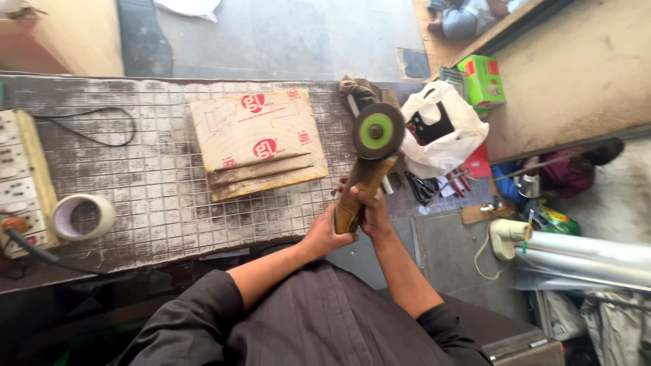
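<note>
Dark sleeves [271, 325] are seen nearest the camera, at 6 o'clock, from which two bare forearms are stretched forward. The left hand [327, 234] is wrapped around the lower end of an angle grinder [363, 173], its grip closed fully on the brown body; the right hand [371, 213] is closed on the same body just above, so that the two hands are touching. The grinder is held up off the table [156, 190], tilted toward 12 o'clock, with its grey disc and green hub [377, 131] turned to face the camera. The step in hand is judged to be one of lifting or inspecting the tool, since the disc is not set against any work; for any cut to be made, the disc would have to be turned down and brought to a workpiece, with both grips kept firm. At 11 o'clock, well apart from the hands, a stack of paper-covered boards [258, 142] is laid on the dusty, grid-marked table. A roll of tape [85, 217] is seen at 9 o'clock, beside a switch board [24, 179] with a black cable. At 1 o'clock a white plastic bag [441, 129] and a green box [483, 81] are found. Shiny metal tubes [583, 261] are laid at 3 o'clock. Beyond, a grey tiled floor [291, 34] is shown.
</note>
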Available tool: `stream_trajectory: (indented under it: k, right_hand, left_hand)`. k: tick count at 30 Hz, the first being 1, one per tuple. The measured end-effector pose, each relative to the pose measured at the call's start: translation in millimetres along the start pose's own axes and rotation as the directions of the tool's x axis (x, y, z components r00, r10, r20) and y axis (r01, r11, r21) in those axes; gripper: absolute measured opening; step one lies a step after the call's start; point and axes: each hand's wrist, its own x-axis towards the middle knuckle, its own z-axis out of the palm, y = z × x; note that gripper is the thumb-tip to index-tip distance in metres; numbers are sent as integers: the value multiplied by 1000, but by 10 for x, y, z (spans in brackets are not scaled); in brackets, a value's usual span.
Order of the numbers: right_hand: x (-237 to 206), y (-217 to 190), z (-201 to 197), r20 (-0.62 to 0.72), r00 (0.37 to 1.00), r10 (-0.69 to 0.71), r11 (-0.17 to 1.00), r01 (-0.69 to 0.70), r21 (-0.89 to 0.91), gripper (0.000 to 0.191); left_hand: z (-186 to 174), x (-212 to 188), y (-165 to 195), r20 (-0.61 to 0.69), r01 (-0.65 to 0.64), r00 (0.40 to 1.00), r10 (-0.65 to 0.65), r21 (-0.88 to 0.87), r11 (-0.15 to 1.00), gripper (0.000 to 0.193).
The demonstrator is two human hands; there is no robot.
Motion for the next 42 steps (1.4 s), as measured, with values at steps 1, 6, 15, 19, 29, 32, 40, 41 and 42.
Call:
stream_trajectory:
  k: [1,6,15,19,29,32,40,41,42]
  right_hand:
    - [-9,12,11,-6,1000,-7,1000,6,-19,51]
    - [52,176,-37,-29,999,-36,992,32,-120,50]
    - [0,271,-346,-85,995,-50,893,7,-450,49]
    - [-32,360,-393,-150,988,22,817,-104,-568,43]
    - [208,319,-257,-155,987,44,656,-146,-741,43]
    - [236,292,-259,-156,985,70,643,-164,-748,43]
    - [258,284,-246,-152,985,79,611,-169,-774,45]
    - [257,283,-243,-155,985,75,600,-169,-782,46]
    - [255,282,-243,-157,985,73,590,-170,-790,47]
  left_hand:
    - [20,-13,-15,-34,-34,999,34,-6,999,89]
    - [68,5,-30,8,-5,1000,5,46,999,90]
    - [-1638,-175,-283,-544,112,780,310,609,785,117]
    - [-2269,-194,-421,-525,420,840,-139,465,779,162]
    - [-2270,-73,-482,-436,355,888,-146,448,821,168]
    - [-2292,-42,-425,-424,464,861,-281,431,773,166]
    - [-2330,-28,-361,-396,466,884,-249,693,550,168]
    - [-2330,-37,-365,-398,457,887,-233,690,561,169]
    - [-2327,-32,-364,-395,459,887,-239,704,542,168]
